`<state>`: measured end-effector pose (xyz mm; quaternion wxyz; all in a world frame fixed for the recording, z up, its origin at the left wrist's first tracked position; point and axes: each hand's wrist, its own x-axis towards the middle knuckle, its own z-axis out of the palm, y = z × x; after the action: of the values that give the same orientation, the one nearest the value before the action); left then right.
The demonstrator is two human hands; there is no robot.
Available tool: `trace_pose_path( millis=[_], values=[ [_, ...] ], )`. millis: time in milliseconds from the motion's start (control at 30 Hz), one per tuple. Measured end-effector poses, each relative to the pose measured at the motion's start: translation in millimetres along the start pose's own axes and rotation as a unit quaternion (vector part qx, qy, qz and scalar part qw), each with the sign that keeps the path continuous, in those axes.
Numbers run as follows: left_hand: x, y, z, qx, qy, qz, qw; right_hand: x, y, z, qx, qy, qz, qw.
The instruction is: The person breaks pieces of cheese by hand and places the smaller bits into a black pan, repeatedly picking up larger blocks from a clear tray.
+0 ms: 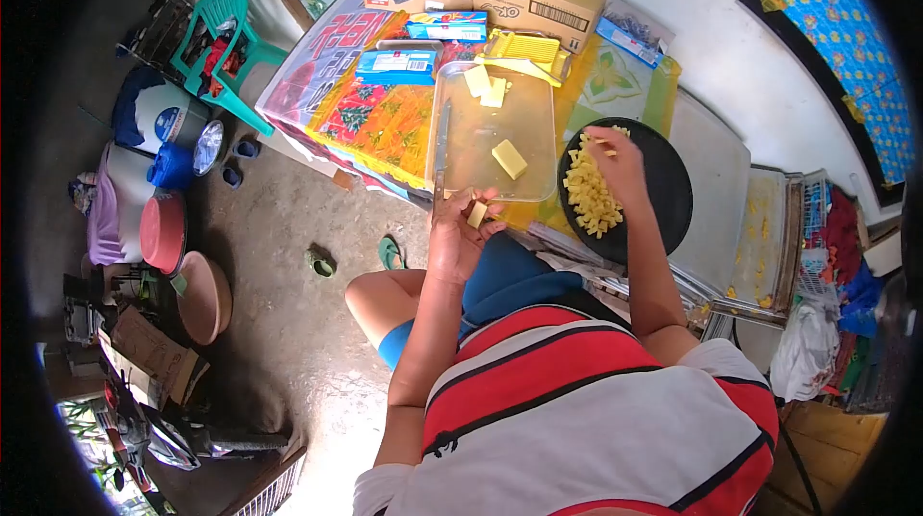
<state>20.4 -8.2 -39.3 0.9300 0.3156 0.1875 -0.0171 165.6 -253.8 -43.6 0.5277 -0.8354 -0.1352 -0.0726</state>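
Note:
My left hand (460, 235) is closed around a small piece of yellow cheese (477, 215) at the near edge of a clear plastic tray (471, 170). A knife (442, 146) stands up from the same hand, its blade along the tray's left side. In the tray lie a larger cheese block (509, 159) and two paler pieces (486, 88). Over a round black pan (663, 199), my right hand (620, 162) reaches down with bent fingers at the top of a heap of cheese cubes (591, 194). What its fingertips hold is hidden.
Blue boxes (396, 67), a yellow slotted rack (524, 52) and a cardboard box (538, 6) crowd the table's back. Metal trays (707, 160) stand right of the pan. A green chair (226, 50), basins (204, 297) and slippers (389, 251) are on the floor leftward.

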Motion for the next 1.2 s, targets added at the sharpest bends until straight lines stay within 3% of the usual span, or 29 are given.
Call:
trace_pose_path(
  millis=[67, 133, 200, 333, 533, 633, 833, 933, 1033, 1133, 1200],
  values=[
    [-1, 0, 5, -0.017, 0.005, -0.001, 1.0, -18, -33, 24, 0.099, -0.14, 0.044, 0.984],
    [0, 0, 6, -0.031, 0.004, 0.004, 1.0, -32, -82, 36, 0.075, -0.218, -0.074, 0.97],
    [0, -1, 6, -0.04, -0.002, 0.016, 0.999, -43, -93, 54, 0.084, -0.234, -0.118, 0.961],
    [-7, 6, 11, -0.031, 0.0, 0.019, 0.999, -55, -98, 71, -0.047, -0.198, -0.197, 0.959],
    [-6, 6, 4, -0.026, -0.003, 0.031, 0.999, -55, -104, 75, 0.001, -0.186, -0.214, 0.959],
    [-4, 3, 6, -0.013, 0.001, 0.055, 0.998, -58, -100, 77, 0.023, -0.201, -0.17, 0.964],
    [-7, -2, 13, -0.008, 0.032, 0.087, 0.996, -62, -98, 81, 0.0, -0.133, -0.183, 0.974],
    [-6, -3, 12, -0.014, 0.04, 0.086, 0.995, -60, -97, 80, -0.013, -0.157, -0.165, 0.974],
    [-6, 1, 13, -0.019, 0.041, 0.082, 0.996, -60, -98, 78, 0.139, -0.199, -0.087, 0.966],
    [-6, 3, 14, -0.031, 0.043, 0.08, 0.995, -59, -96, 78, 0.388, -0.262, 0.129, 0.874],
    [-7, 6, 18, -0.032, 0.03, 0.071, 0.997, -54, -106, 66, 0.38, -0.256, 0.158, 0.875]
  ],
)
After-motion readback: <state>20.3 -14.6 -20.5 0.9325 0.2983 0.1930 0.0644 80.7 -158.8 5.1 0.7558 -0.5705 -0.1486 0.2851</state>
